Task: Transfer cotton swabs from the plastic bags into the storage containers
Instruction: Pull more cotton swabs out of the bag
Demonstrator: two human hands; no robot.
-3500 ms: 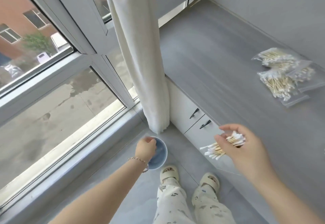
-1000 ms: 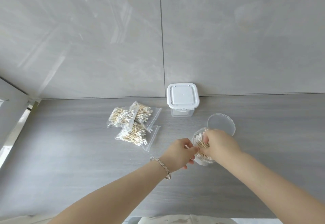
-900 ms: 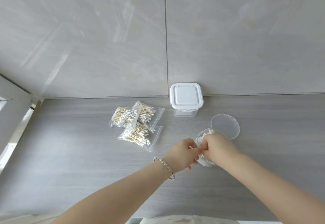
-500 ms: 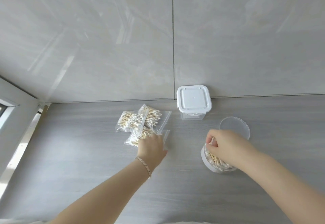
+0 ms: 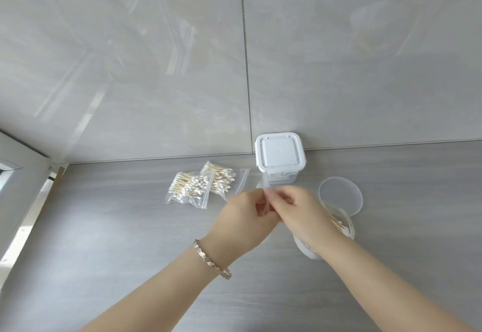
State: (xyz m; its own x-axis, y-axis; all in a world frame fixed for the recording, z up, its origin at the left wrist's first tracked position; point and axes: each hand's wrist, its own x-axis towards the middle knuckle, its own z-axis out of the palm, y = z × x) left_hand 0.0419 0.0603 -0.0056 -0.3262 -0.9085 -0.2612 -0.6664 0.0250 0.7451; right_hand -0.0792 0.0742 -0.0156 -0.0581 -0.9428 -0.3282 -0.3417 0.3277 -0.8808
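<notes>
Left hand (image 5: 242, 219) and right hand (image 5: 302, 214) pinch one clear bag (image 5: 265, 187) between them; two full bags (image 5: 198, 187) lie at 10 o'clock, the tub (image 5: 351, 231) of swabs (image 5: 337, 223) at 4 o'clock

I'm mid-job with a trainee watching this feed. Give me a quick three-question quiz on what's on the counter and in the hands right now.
1. True or false: the square container by the wall has its lid on.
2. Multiple choice: how many swab bags lie on the counter with no hand on them? A) one B) two C) four
3. Fill in: the left hand and right hand pinch a clear plastic ____ between their fingers.

Key
1. True
2. B
3. bag
</notes>
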